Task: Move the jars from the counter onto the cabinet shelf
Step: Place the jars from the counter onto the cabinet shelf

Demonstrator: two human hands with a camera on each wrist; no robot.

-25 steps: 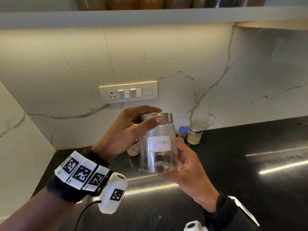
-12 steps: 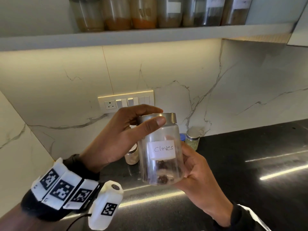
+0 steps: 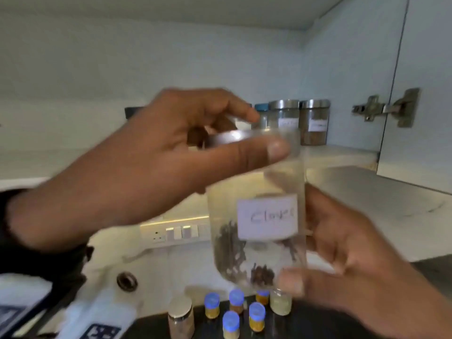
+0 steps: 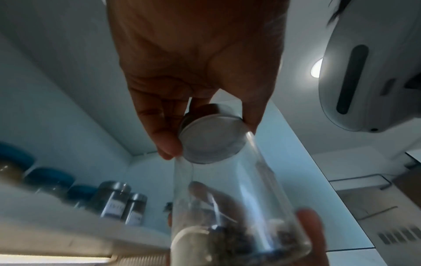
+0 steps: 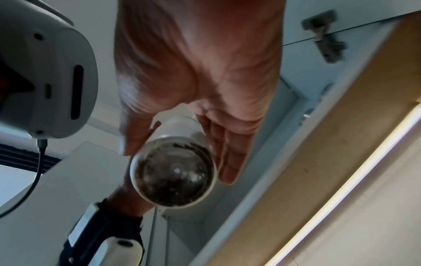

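Observation:
A clear jar [image 3: 256, 216] with a steel lid, a white "Cloves" label and dark cloves at its bottom is held up in front of the open cabinet, tilted slightly. My left hand [image 3: 186, 148] grips its lid [image 4: 210, 138] between thumb and fingers. My right hand [image 3: 342, 260] cups the lower body, thumb at the base and fingers behind the glass [image 5: 174, 172]. The cabinet shelf [image 3: 342, 155] runs behind the jar at lid height. Several small jars [image 3: 234, 311] stand on the black counter below.
Steel-lidded labelled jars [image 3: 300, 121] and a blue-lidded one [image 3: 261, 113] stand at the back right of the shelf. The open cabinet door [image 3: 425, 89] with its hinge [image 3: 386, 106] hangs to the right. A switch plate [image 3: 176, 233] sits on the marble wall.
Both hands have lifted the cloves jar from above the counter up to shelf level. The view has tilted up into the cabinet, and the counter jars now show below.

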